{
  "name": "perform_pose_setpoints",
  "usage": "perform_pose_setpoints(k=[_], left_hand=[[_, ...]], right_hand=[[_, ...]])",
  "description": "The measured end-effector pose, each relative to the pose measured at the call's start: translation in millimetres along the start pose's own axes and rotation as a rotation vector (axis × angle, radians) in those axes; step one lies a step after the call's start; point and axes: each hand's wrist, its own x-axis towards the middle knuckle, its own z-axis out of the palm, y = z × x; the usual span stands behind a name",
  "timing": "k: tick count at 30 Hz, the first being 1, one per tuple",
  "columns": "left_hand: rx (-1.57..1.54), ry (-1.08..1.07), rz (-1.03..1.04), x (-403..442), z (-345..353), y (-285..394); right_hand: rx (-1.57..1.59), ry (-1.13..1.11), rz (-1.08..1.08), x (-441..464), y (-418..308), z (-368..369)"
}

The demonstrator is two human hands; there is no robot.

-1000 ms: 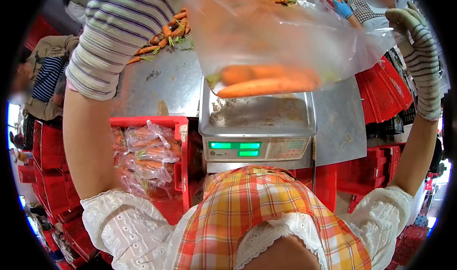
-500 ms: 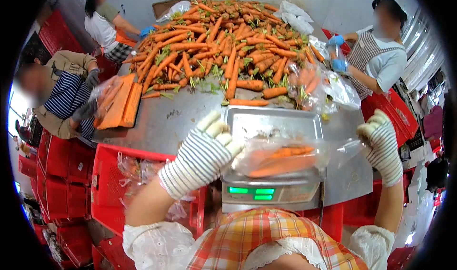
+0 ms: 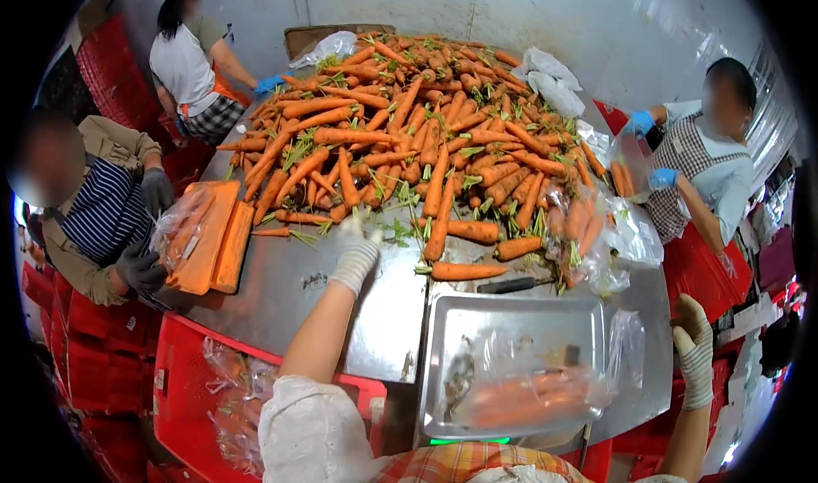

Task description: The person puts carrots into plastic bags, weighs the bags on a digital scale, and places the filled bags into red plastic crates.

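Observation:
My left hand, in a striped glove, reaches to the near edge of the carrot pile. Its fingers are smeared by motion, so a grip cannot be made out. To the right of the scale, my gloved right hand is raised, thumb and fingers apart, holding nothing. Between my arms, a clear plastic bag of carrots lies on the metal scale tray, its loose end toward my right hand. A single carrot and a dark-handled knife lie just beyond the tray.
A red crate with bagged carrots stands at the lower left. Bagged carrots lie right of the pile. A co-worker at left handles a bag beside an orange block; another at right holds a bag; a third stands far left.
My left hand has left the bag and moved forward to the pile. The bag has come down onto the tray, and my right hand has let go of its end. The view has tilted up.

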Motion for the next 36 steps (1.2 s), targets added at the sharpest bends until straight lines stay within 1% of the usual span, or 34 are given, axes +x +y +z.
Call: perform_pose_setpoints(k=[2, 4, 5, 6, 8, 9, 10, 12, 13, 14, 16, 17, 19, 20, 22, 23, 24, 25, 26, 27, 28, 29, 30, 31, 32, 33, 34, 36], left_hand=[[0.006, 0.275, -0.107, 42, 11, -12], [0.111, 0.256, -0.200, 59, 4, -10], [0.101, 0.118, -0.291, 68, 3, -12], [0.098, 0.113, -0.294, 68, 2, -10], [-0.138, 0.026, -0.330, 65, -3, -4], [-0.198, 0.144, -0.212, 71, 21, -28], [-0.194, 0.141, -0.217, 74, 38, -45], [-1.088, 0.049, -0.245, 76, 56, -65], [-1.413, -0.086, -0.586, 59, 40, -50], [-1.411, -0.086, -0.588, 38, 22, -32], [-1.872, -0.236, -0.647, -2, -3, -9], [-1.869, -0.236, -0.650, -15, -5, -11], [-1.901, -0.340, -0.432, -38, -10, -17], [-1.899, -0.341, -0.438, -48, -16, -16], [-1.841, -0.494, -0.329, -62, -31, -10], [-1.920, -0.610, -0.313, -65, -34, -10], [-1.918, -0.625, -0.316, -68, -39, -2], [-1.779, -0.613, -0.232, -73, -47, 11], [-1.641, -0.604, -0.148, -77, -57, 25], [-1.498, -0.656, -0.002, -78, -66, 41], [-1.341, -0.651, 0.077, -81, -77, 61], [-1.210, -0.652, 0.205, -84, -81, 80], [-1.079, -0.646, 0.333, -87, -85, 98], [-1.015, -0.690, 0.446, -89, -90, 113], [-0.848, -0.592, 0.619, -90, -87, 122], [-0.801, -0.547, 0.685, -91, -89, 129], [-0.752, -0.499, 0.747, -94, -94, 135], [-0.986, -0.544, 0.595, -102, -107, 135]], right_hand=[[0.000, 0.018, 0.021, 2, 4, 5], [0.004, 0.034, 0.047, 5, 8, 9], [0.015, 0.009, 0.054, 6, 9, 13], [0.026, -0.015, 0.061, 6, 9, 16], [-0.021, -0.017, 0.132, 6, 3, 28], [-0.035, -0.033, 0.135, 7, 3, 31], [-0.049, -0.051, 0.137, 8, 3, 34], [-0.084, -0.072, 0.142, 9, -3, 37], [-0.119, -0.087, 0.145, 9, -6, 39], [-0.118, -0.089, 0.146, 9, -8, 41], [-0.130, -0.068, 0.088, 11, -11, 46], [-0.129, -0.070, 0.092, 13, -12, 48], [-0.132, -0.075, 0.032, 17, -17, 52], [-0.132, -0.077, 0.036, 20, -23, 55], [-0.083, -0.120, 0.017, 26, -38, 62], [-0.035, -0.133, 0.030, 30, -40, 64], [0.022, -0.146, 0.024, 35, -50, 70], [0.079, -0.153, 0.017, 41, -64, 78], [0.215, -0.183, 0.072, 47, -78, 85], [0.229, -0.181, 0.092, 51, -103, 96], [0.274, -0.233, 0.104, 56, -116, 107], [0.459, -0.289, 0.162, 59, -124, 125], [0.573, -0.419, 0.211, 59, -131, 137], [0.702, -0.487, 0.327, 63, -129, 153], [0.835, -0.552, 0.448, 67, -125, 166], [0.919, -0.507, 0.528, 70, -121, 178], [0.962, -0.462, 0.467, 75, -110, 184], [1.139, -0.465, 0.461, 77, -100, 183]])
